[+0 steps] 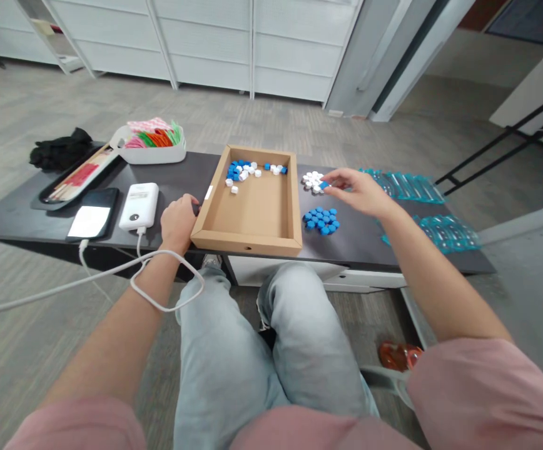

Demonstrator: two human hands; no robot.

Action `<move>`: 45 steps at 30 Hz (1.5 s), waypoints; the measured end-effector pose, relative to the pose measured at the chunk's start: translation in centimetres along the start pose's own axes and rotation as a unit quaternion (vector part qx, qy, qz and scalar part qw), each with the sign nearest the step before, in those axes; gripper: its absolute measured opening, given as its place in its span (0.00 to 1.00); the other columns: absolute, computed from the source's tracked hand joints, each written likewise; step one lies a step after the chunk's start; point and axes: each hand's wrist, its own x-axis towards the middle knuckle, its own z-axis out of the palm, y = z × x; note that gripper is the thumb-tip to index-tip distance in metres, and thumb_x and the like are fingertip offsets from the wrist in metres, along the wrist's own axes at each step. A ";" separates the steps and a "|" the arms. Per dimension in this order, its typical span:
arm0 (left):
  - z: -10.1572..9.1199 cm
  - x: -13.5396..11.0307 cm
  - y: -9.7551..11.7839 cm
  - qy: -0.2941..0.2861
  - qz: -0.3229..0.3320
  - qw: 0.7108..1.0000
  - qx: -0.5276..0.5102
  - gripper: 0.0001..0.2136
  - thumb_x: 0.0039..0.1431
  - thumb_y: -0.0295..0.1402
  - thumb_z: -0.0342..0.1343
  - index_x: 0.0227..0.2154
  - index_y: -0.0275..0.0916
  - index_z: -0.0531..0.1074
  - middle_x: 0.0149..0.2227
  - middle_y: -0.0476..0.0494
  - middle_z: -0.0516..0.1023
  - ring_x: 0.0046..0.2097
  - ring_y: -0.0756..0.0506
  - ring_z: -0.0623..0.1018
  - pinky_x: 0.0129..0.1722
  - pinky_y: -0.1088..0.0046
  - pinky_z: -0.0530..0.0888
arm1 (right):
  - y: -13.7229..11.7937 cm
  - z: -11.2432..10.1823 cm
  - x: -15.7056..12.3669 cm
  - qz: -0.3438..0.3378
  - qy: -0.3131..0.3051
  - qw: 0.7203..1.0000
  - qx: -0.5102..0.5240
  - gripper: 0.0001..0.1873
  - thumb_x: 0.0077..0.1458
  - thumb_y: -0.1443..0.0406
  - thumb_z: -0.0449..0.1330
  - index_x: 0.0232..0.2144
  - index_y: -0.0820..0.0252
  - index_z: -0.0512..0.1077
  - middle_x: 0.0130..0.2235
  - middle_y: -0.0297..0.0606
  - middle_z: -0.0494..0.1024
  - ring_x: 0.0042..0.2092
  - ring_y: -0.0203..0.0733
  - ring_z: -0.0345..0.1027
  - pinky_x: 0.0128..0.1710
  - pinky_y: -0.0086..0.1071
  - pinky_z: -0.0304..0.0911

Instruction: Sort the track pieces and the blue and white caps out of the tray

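My right hand [353, 189] pinches a blue bottle cap [324, 185] at the right edge of a cluster of white caps [312, 181]. Just below that cluster lies a group of blue caps [321, 220] on the dark table. Left of both groups sits a shallow cardboard box [249, 242], with mixed blue and white caps [243, 170] toward its far side. My left hand [179, 224] is closed beside the box's left wall. A small dark piece shows at its fingertips, but I cannot make out what it is.
Clear teal plastic bottles [410, 187] lie in two rows at the right. On the left are a white power bank [139, 206], a phone [94, 214], a tray of sticks [80, 178], a white bin [154, 154] of colourful strands and black cloth [60, 149]. A white cable [171, 253] loops over my left forearm.
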 end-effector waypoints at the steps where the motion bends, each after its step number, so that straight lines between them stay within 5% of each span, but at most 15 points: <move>1: 0.0 0.0 0.0 -0.003 -0.002 1.000 0.001 0.19 0.81 0.29 0.48 0.65 0.36 0.79 0.60 0.26 0.87 0.64 0.32 0.84 0.58 0.60 0.76 | 1.3 -1.1 -1.9 0.021 0.017 0.999 -0.016 0.29 0.65 0.41 0.74 0.53 0.55 0.86 0.44 0.46 0.90 0.44 0.53 0.84 0.50 0.49 0.81; 4: 0.0 0.1 0.0 -0.008 -0.010 1.000 0.007 0.20 0.80 0.30 0.47 0.65 0.37 0.78 0.60 0.27 0.87 0.63 0.33 0.84 0.58 0.61 0.77 | 4.7 -2.1 -6.6 0.088 0.040 0.994 -0.056 0.27 0.63 0.44 0.76 0.53 0.55 0.84 0.48 0.49 0.91 0.46 0.57 0.86 0.53 0.53 0.84; 8: -0.1 0.1 0.1 -0.009 -0.018 1.000 0.014 0.21 0.79 0.29 0.46 0.65 0.37 0.78 0.61 0.27 0.87 0.63 0.32 0.84 0.57 0.60 0.77 | 7.1 0.1 -9.8 0.143 0.040 0.987 -0.061 0.22 0.59 0.54 0.76 0.52 0.54 0.81 0.52 0.51 0.91 0.46 0.56 0.88 0.56 0.57 0.86; 13: 0.0 0.1 0.1 -0.007 -0.023 1.000 0.017 0.19 0.79 0.31 0.49 0.64 0.38 0.79 0.58 0.29 0.88 0.61 0.32 0.84 0.55 0.61 0.78 | 7.8 2.6 -10.3 0.151 0.030 0.988 0.000 0.28 0.56 0.60 0.73 0.59 0.54 0.78 0.53 0.50 0.91 0.45 0.54 0.88 0.50 0.52 0.87; 21: 0.1 0.4 -0.2 -0.015 -0.024 1.000 0.011 0.19 0.80 0.32 0.49 0.64 0.38 0.79 0.59 0.28 0.88 0.60 0.32 0.83 0.57 0.59 0.78 | 7.2 2.0 -10.3 0.134 0.068 0.989 -0.003 0.25 0.56 0.60 0.72 0.56 0.54 0.78 0.51 0.48 0.89 0.45 0.53 0.87 0.45 0.46 0.85; 26: 0.1 0.5 -0.2 -0.019 -0.024 0.999 0.008 0.19 0.81 0.31 0.48 0.65 0.38 0.78 0.58 0.29 0.87 0.60 0.33 0.83 0.57 0.60 0.77 | 2.6 3.7 -5.3 0.023 0.066 0.997 -0.026 0.20 0.65 0.59 0.68 0.58 0.54 0.79 0.49 0.45 0.88 0.46 0.51 0.83 0.48 0.44 0.80; 30: -0.2 0.3 0.0 -0.019 -0.022 1.000 -0.006 0.18 0.81 0.33 0.50 0.64 0.37 0.79 0.58 0.28 0.87 0.61 0.33 0.83 0.57 0.61 0.76 | -1.3 7.8 2.4 -0.068 -0.030 0.996 -0.058 0.16 0.69 0.61 0.65 0.56 0.55 0.81 0.51 0.45 0.86 0.48 0.50 0.82 0.57 0.45 0.77; 34: -0.5 -0.1 0.2 -0.012 -0.018 1.000 -0.015 0.18 0.82 0.31 0.48 0.64 0.38 0.80 0.58 0.27 0.88 0.62 0.33 0.84 0.56 0.61 0.75 | -3.0 13.0 11.3 -0.052 -0.120 0.981 -0.146 0.18 0.70 0.65 0.63 0.59 0.61 0.79 0.61 0.54 0.83 0.57 0.56 0.81 0.65 0.47 0.73; 37: -0.5 -0.2 0.3 -0.010 -0.014 1.000 -0.019 0.18 0.82 0.30 0.49 0.63 0.38 0.80 0.57 0.27 0.88 0.62 0.33 0.84 0.56 0.61 0.75 | -3.4 15.8 16.0 0.012 -0.141 0.959 -0.246 0.23 0.73 0.66 0.59 0.65 0.68 0.77 0.70 0.66 0.77 0.69 0.70 0.74 0.72 0.61 0.67; 40: -0.4 -0.1 0.2 -0.005 -0.013 0.999 -0.031 0.18 0.81 0.30 0.51 0.64 0.36 0.81 0.58 0.25 0.87 0.63 0.32 0.84 0.57 0.60 0.75 | -3.8 17.4 17.9 0.046 -0.159 0.939 -0.301 0.24 0.76 0.66 0.56 0.68 0.72 0.75 0.72 0.72 0.75 0.72 0.77 0.70 0.73 0.71 0.63; 45: -0.2 -0.1 0.1 -0.006 -0.009 1.000 -0.029 0.18 0.82 0.30 0.50 0.64 0.35 0.80 0.59 0.25 0.87 0.64 0.33 0.83 0.58 0.60 0.74 | -5.2 18.1 16.6 -0.015 -0.203 0.930 -0.305 0.17 0.75 0.66 0.60 0.58 0.68 0.82 0.65 0.66 0.83 0.67 0.69 0.77 0.69 0.56 0.69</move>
